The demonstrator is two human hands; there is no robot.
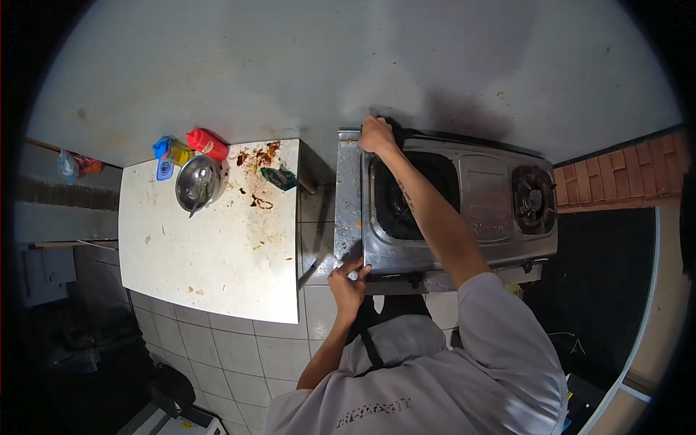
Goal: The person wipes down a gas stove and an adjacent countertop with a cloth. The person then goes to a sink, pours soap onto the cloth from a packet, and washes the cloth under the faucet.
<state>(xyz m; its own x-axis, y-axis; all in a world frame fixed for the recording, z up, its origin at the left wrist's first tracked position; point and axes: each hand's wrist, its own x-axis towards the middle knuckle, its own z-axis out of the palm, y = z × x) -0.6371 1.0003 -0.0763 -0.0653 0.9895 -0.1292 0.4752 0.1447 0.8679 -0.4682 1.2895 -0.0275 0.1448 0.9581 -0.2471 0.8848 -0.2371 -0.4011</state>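
A two-burner steel gas stove [484, 190] sits on a metal-topped stand [348, 196] against the wall. My right hand [377, 135] reaches across to the stove's back left corner, fingers curled over the edge beside a dark strip along the rear. At the front left corner, my left hand [349, 284] pinches the stove's edge between thumb and fingers. Under my right forearm is the large left burner [395, 199], partly hidden. The smaller right burner [535, 197] looks darkly stained.
Left of the stove stands a white table [210, 254] with brown stains. On it are a steel bowl [190, 190] with a utensil inside, a red squeeze bottle [208, 143], a blue-topped yellow container [174, 151] and a green packet [278, 178]. A tiled floor gap separates table and stove.
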